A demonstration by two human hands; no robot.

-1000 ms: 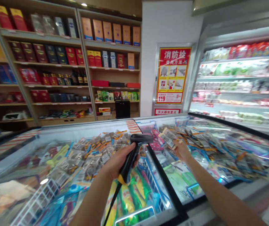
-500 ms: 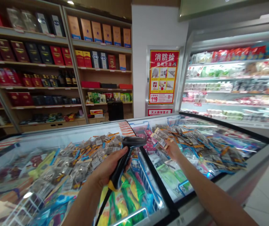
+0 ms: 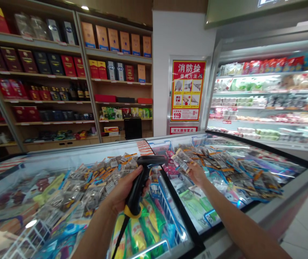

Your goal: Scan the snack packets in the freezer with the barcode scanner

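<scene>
My left hand (image 3: 127, 189) is wrapped round the grip of a black-and-yellow handheld barcode scanner (image 3: 139, 187), whose head points right and whose cord runs down. In my right hand (image 3: 197, 173) a small clear snack packet (image 3: 181, 160) is pinched, raised over the freezer's right half and facing the scanner head, with a gap between them. Beneath my left hand, a heap of similar packets (image 3: 91, 190) lies on the left glass. To the right of my right hand, another pile of packets (image 3: 224, 162) rests on the right-hand glass.
A chest freezer (image 3: 262, 219) with a dark frame spans the front. Through its glass show green-and-yellow bags (image 3: 137, 233) and a white wire basket (image 3: 32, 241). Shelves of boxes (image 3: 116, 81) stand back left, a red fire-hydrant sign (image 3: 188, 90) mid-wall, a lit cooler (image 3: 272, 93) right.
The scanner head has shifted slightly left, and the packet in my right hand has tilted a little. The whole view has moved slightly; both hands keep their holds.
</scene>
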